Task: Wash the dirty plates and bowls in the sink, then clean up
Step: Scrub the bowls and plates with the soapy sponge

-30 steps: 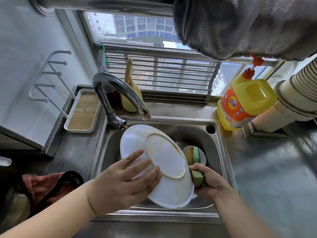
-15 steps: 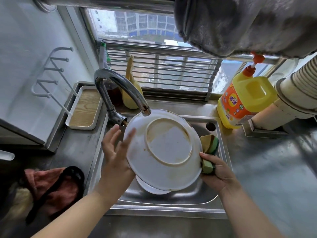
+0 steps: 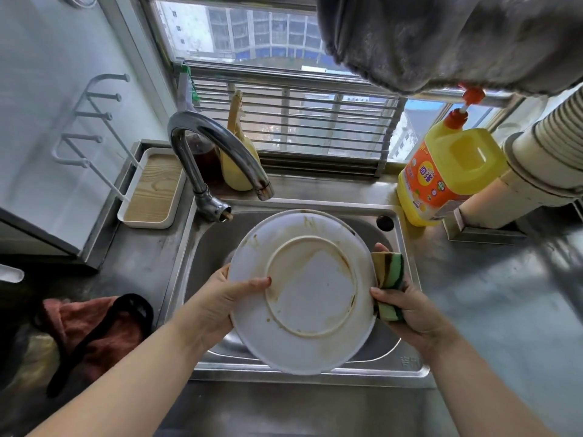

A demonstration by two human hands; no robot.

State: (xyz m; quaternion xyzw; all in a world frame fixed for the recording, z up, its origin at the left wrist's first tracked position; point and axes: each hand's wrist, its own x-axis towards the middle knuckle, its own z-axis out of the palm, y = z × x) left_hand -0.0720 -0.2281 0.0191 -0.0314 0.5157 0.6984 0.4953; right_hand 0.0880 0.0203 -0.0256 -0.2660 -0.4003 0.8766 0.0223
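plate underside-up over sink, left hand gripping rim, right hand clutching sponge

Head view, downward (close) over sink

Daylight enters through the window at the far side, bright and slightly washed out there. The steel counter on the right carries soft glare. The near left corner falls into dim shadow. Wide-angle distortion bends the edges, and the grey cloth overhead looks soft.
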